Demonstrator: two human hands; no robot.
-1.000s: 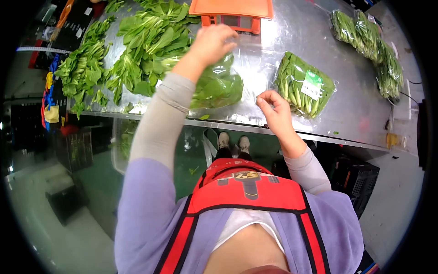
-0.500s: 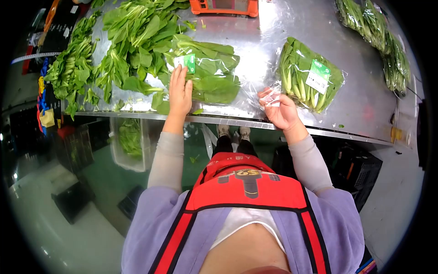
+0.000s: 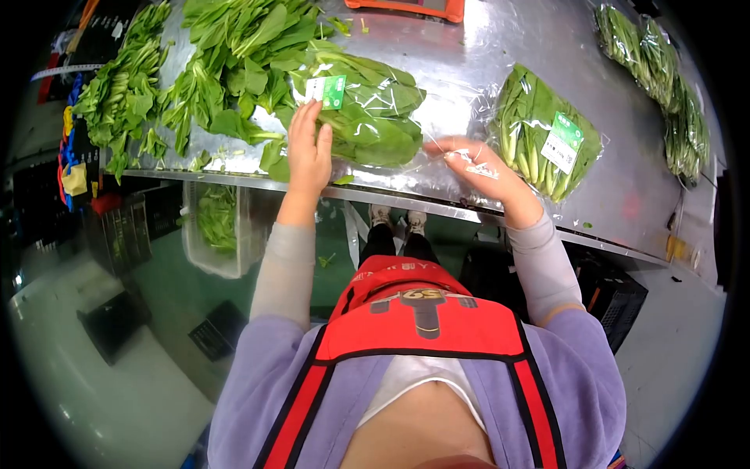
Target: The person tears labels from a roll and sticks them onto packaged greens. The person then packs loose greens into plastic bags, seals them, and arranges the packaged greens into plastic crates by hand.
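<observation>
A clear plastic bag of leafy greens (image 3: 375, 137) with a green and white label lies on the metal table in front of me. My left hand (image 3: 310, 148) rests on the left end of this bag, just below the label, its fingers stretched out. Right of the bag, near the table edge, is my right hand (image 3: 484, 168), its fingers pointing left toward the bag. Crumpled clear plastic film (image 3: 473, 164) shows at those fingers, between thumb and forefinger; where the film ends is hard to see. Beyond that hand lies a second labelled bag of greens (image 3: 539, 137).
Loose leafy greens (image 3: 234, 70) are heaped on the left of the metal table (image 3: 437, 62). An orange-framed object (image 3: 414, 6) sits at the far edge. More bagged greens (image 3: 656, 70) lie at the right. A clear bin with greens (image 3: 215, 223) stands below the table.
My right hand has turned over, its fingers now reaching left toward the bag's right end. The left hand stays on the bag. The whole view has shifted slightly.
</observation>
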